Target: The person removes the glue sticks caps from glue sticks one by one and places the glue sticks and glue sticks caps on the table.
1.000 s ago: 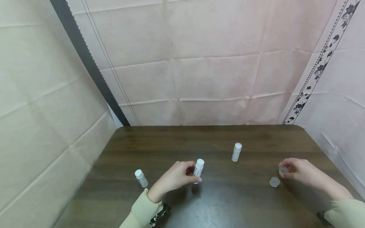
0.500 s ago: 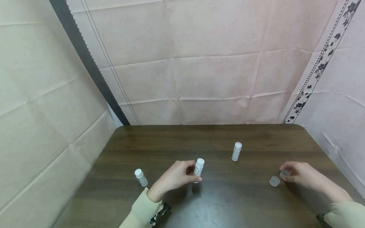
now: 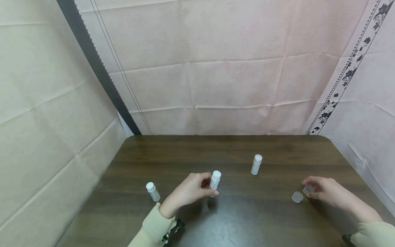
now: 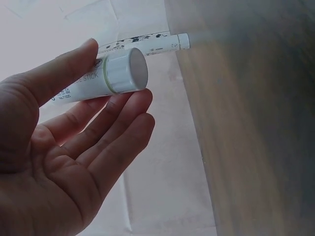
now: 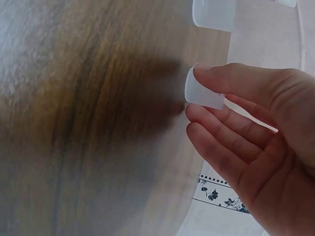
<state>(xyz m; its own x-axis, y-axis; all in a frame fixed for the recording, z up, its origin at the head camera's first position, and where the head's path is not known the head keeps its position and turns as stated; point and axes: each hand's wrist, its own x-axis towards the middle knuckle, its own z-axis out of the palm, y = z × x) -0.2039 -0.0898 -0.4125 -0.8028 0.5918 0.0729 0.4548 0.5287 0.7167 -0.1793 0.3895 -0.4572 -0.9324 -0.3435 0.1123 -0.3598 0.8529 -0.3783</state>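
My left hand [image 3: 192,188] pinches a white glue stick [image 3: 215,180] between thumb and fingers, its cap pointing up. In the left wrist view the glue stick [image 4: 106,73] shows a green ring below its cap and the word "STICK" on the label. Over on the right, my right hand [image 3: 328,192] holds a small translucent plastic cap [image 3: 308,189] at its edges by thumb and fingertips. Ridges run along the side of this cap [image 5: 202,93] in the right wrist view. A second translucent cap [image 3: 297,197] lies just left of the right hand's fingertips.
Two more white glue sticks stand on the dark wooden table [image 3: 234,226]: one glue stick [image 3: 153,191] left of my left hand, another glue stick [image 3: 256,164] farther back between the hands. Pale cloth [image 3: 228,85] hangs behind the table and at both sides.
My right hand has shifted slightly toward me with its cap, closer beside the second cap. The left hand keeps its hold on the glue stick in nearly the same place.
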